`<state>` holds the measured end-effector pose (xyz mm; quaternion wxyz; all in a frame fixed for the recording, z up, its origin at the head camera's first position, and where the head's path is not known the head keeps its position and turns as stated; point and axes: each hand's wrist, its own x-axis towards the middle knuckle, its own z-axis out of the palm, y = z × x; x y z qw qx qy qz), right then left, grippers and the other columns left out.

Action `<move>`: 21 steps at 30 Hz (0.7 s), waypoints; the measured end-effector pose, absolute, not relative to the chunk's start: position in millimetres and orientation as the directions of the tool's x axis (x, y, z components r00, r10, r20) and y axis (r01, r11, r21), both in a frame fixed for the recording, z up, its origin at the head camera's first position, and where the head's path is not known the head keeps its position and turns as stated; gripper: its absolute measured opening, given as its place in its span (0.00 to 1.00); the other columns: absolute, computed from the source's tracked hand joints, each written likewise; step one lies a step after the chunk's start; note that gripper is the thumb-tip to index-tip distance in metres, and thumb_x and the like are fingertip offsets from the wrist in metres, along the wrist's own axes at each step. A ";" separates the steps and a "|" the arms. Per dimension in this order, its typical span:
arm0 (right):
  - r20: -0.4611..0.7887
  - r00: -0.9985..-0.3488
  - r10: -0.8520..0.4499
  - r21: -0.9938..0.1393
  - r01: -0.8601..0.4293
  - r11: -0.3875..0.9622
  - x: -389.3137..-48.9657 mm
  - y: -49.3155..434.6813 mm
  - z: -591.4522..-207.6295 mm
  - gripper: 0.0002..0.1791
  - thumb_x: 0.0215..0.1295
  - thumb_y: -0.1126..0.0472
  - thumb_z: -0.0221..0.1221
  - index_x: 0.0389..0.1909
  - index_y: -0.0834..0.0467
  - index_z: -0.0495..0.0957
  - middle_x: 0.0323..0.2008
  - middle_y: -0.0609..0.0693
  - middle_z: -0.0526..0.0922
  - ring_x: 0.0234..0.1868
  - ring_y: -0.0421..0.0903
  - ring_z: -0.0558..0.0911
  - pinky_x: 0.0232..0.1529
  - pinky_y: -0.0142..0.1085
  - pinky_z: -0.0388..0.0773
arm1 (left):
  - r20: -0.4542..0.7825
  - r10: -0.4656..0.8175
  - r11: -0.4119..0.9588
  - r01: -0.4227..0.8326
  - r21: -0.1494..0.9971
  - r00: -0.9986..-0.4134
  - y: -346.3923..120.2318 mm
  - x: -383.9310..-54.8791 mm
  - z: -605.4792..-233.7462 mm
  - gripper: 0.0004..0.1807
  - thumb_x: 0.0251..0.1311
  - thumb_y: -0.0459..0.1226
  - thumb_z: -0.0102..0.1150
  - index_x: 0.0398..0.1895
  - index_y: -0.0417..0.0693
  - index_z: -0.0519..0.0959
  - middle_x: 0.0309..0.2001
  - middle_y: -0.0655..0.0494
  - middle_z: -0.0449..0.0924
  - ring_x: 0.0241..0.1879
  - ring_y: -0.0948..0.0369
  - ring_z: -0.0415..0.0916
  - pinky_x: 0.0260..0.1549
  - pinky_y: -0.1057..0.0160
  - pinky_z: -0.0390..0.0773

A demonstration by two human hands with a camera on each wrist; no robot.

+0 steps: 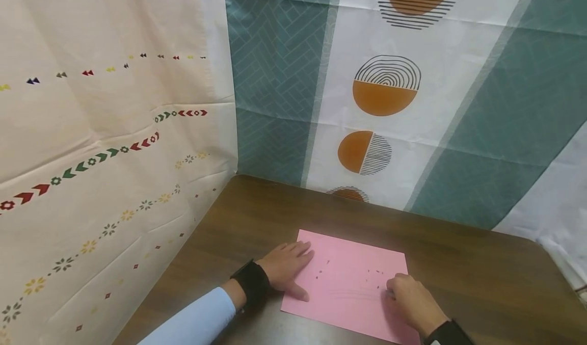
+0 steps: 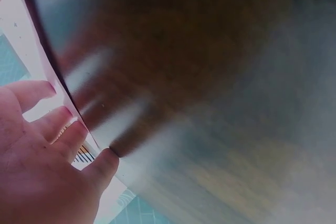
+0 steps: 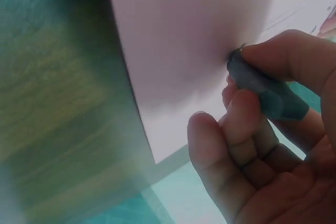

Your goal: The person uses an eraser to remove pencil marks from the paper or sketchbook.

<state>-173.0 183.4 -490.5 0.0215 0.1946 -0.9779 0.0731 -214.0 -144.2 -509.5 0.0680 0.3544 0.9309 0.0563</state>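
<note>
A pink sheet of paper (image 1: 350, 263) lies on the wooden table. My left hand (image 1: 286, 267) rests on its left edge, fingers spread and fairly straight. In the left wrist view, the fingertips (image 2: 109, 162) meet the sheet's edge and the shiny tabletop. On the paper's right side, my right hand (image 1: 411, 299) pinches a small dark grey eraser (image 3: 265, 87) between thumb and fingers. One end of it is right at the paper. Small dark crumbs (image 1: 378, 287) dot the sheet, and faint grey lines (image 1: 353, 295) run across its lower middle.
The brown wooden table (image 1: 270, 207) extends around the paper. A cream patterned cloth (image 1: 114, 156) hangs along the left side. Behind the table hangs a green and white curtain (image 1: 279, 80) with orange circles. Both wrists wear a black band (image 1: 252, 281).
</note>
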 end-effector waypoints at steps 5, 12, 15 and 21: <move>0.067 -0.928 -0.368 -0.158 -0.374 0.914 -176.0 182.2 -493.0 0.14 0.47 0.71 0.61 0.12 0.52 0.71 0.15 0.45 0.64 0.19 0.42 0.62 0.22 0.38 0.67 | -0.090 0.668 0.742 0.652 0.157 -0.738 -143.6 -212.7 -505.6 0.56 0.43 0.72 0.52 0.70 0.48 0.55 0.71 0.47 0.49 0.68 0.52 0.44 0.62 0.44 0.56; 0.097 -0.904 -0.417 -0.253 -0.428 0.868 -185.3 166.9 -486.5 0.11 0.48 0.63 0.63 0.14 0.49 0.73 0.14 0.41 0.64 0.19 0.39 0.62 0.22 0.34 0.66 | -0.098 0.662 0.747 0.645 0.159 -0.743 -144.2 -212.5 -507.2 0.56 0.43 0.72 0.51 0.71 0.49 0.55 0.72 0.48 0.48 0.68 0.52 0.44 0.62 0.44 0.55; 0.136 -0.869 -0.476 -0.287 -0.494 0.820 -188.6 151.5 -480.9 0.08 0.48 0.63 0.65 0.17 0.50 0.77 0.15 0.40 0.64 0.19 0.37 0.63 0.22 0.33 0.67 | -0.095 0.659 0.749 0.642 0.164 -0.746 -144.2 -213.5 -509.4 0.56 0.43 0.72 0.51 0.71 0.49 0.55 0.72 0.48 0.48 0.68 0.52 0.43 0.63 0.44 0.54; 0.182 -0.808 -0.561 -0.316 -0.588 0.744 -192.4 119.6 -474.5 0.05 0.47 0.64 0.64 0.21 0.50 0.80 0.17 0.37 0.65 0.20 0.34 0.65 0.21 0.30 0.70 | -0.093 0.659 0.749 0.641 0.170 -0.746 -143.5 -215.4 -514.4 0.56 0.42 0.73 0.50 0.71 0.51 0.54 0.72 0.50 0.47 0.68 0.53 0.42 0.63 0.44 0.53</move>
